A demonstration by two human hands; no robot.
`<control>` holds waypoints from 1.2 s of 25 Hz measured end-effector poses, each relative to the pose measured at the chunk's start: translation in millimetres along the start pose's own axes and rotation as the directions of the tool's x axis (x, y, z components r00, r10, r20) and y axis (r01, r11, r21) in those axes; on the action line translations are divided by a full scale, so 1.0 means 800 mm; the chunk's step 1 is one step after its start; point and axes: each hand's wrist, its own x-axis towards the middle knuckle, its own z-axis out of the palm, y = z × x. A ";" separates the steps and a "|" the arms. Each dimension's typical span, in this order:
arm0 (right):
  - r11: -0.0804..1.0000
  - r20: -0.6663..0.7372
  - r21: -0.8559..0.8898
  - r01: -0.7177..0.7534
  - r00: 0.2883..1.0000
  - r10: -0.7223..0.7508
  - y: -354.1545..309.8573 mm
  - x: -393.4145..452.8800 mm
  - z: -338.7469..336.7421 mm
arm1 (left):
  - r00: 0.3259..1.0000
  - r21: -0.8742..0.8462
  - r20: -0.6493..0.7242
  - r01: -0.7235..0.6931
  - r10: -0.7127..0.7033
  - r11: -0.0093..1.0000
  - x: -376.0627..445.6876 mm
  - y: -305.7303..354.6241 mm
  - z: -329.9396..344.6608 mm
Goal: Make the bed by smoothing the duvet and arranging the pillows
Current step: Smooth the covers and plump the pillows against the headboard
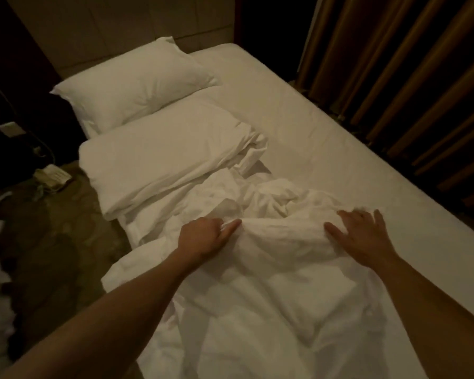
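Your left hand (203,236) pinches a fold of the duvet (271,283), bunched at the near half of the bed (326,127), while your right hand (364,236) lies flat on it w/ fingers spread, gripping nothing. Risk: pulling w/ only one side held will likely skew it or drag it off the left edge, & could knock the two pillows (159,157), stacked crooked at the head on the left. No readable writing or brands; too dim.

We are looking forward and down from head height, close over the bed's (326,127) near edge, facing its far corner
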 end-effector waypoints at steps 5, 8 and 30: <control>0.957 -0.196 0.020 0.289 0.940 -0.279 -0.090 0.050 -0.048 | 0.984 -0.110 -0.085 0.148 -0.158 0.983 -0.041 -0.090 -0.034; 0.888 -0.308 -0.054 0.456 0.839 -0.449 -0.165 0.089 -0.082 | 0.956 -0.117 -0.169 0.223 -0.241 0.968 -0.079 -0.146 -0.061; 0.947 0.070 0.048 0.317 0.945 -0.320 -0.286 0.194 -0.063 | 0.924 -0.161 -0.101 0.351 -0.370 0.922 -0.036 -0.163 -0.036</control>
